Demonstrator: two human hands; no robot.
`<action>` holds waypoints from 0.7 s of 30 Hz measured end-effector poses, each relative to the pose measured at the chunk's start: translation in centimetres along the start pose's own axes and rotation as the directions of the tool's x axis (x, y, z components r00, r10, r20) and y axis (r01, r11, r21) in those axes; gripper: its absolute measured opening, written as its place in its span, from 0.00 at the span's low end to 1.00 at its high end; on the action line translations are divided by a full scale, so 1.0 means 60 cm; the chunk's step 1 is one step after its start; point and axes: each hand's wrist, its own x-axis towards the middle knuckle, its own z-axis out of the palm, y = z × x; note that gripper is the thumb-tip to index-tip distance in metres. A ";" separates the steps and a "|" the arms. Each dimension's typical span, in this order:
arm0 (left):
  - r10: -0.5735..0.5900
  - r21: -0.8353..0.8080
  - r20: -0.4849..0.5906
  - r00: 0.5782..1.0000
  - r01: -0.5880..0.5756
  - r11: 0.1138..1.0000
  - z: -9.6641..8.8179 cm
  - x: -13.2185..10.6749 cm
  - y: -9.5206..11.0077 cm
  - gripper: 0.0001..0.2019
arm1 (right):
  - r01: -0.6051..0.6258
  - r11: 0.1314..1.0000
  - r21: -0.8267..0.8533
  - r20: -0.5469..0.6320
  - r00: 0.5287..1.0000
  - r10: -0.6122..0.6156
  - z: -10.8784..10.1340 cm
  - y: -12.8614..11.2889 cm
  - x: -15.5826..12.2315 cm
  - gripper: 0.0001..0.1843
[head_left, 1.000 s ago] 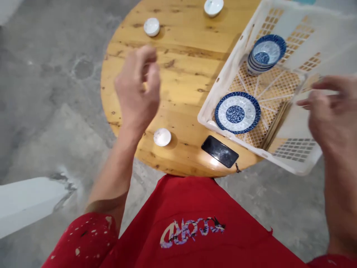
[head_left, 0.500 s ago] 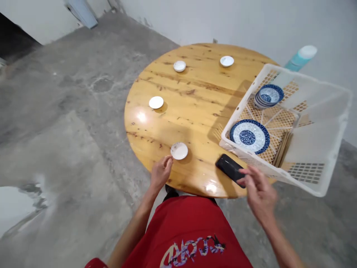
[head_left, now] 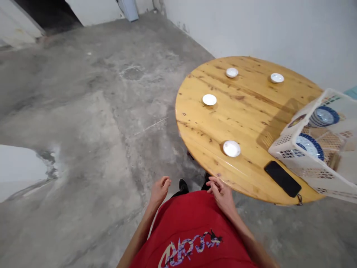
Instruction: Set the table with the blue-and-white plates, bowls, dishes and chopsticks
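Head view: I see both hands empty, fingers loosely curled, left hand point(head_left: 160, 190) and right hand point(head_left: 221, 193) low before my shirt; nearest small white dish point(head_left: 231, 148) rests beyond the right hand on the round table point(head_left: 251, 108), likely 1 of 4 place settings.

Grey concrete floor point(head_left: 83, 111), white wall point(head_left: 264, 26)

table point(head_left: 251, 111): four saucers point(head_left: 231, 148) | phone point(head_left: 282, 178) near edge | crate point(head_left: 315, 156) right, apparently overhanging
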 end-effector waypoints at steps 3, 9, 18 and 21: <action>-0.060 -0.145 -0.121 0.991 0.043 0.988 -0.040 0.013 -0.062 0.17 | 0.107 0.990 -0.097 0.147 0.985 -0.092 0.058 -0.036 0.035 0.15; -0.077 -0.386 -0.192 0.978 -0.003 0.923 -0.081 0.063 -0.067 0.27 | 0.237 0.944 -0.229 0.337 0.929 -0.151 0.155 -0.065 0.118 0.17; -0.040 -0.367 -0.145 0.989 -0.016 0.930 -0.248 0.263 0.013 0.32 | 0.211 0.950 -0.230 0.384 0.917 -0.111 0.314 -0.104 0.281 0.16; -0.027 -0.308 -0.115 0.993 -0.010 0.951 -0.320 0.335 0.034 0.32 | 0.188 0.961 -0.201 0.351 0.930 -0.108 0.365 -0.140 0.370 0.16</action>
